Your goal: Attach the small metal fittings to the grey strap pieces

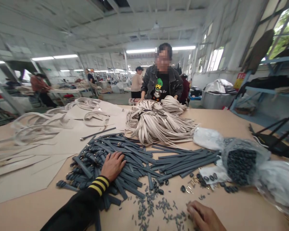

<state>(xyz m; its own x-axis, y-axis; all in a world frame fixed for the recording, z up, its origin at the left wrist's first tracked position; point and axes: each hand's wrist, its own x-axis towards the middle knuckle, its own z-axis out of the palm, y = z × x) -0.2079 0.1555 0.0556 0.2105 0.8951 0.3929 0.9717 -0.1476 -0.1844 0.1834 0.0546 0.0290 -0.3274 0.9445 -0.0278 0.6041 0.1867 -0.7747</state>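
My left hand (pixel 113 165) lies palm down, fingers spread, on a heap of dark blue-grey straps (pixel 132 157) with gold buckles. At the lower right, my right hand (pixel 203 215) rests near the table surface with its fingers curled together; whatever is between them is hidden. Small dark pieces (pixel 144 208) are scattered between the hands. Gold buckles (pixel 190 186) and black rings (pixel 230 188) lie beyond my right hand. More dark straps (pixel 188 162) are laid out side by side right of the heap.
Beige strap bundles (pixel 156 123) lie at the table's far side, where a person (pixel 162 80) stands. Pale panels with handles (pixel 45 160) cover the left. A plastic bag of black rings (pixel 242 158) and white plastic bags (pixel 276 179) stand right. Other people work behind.
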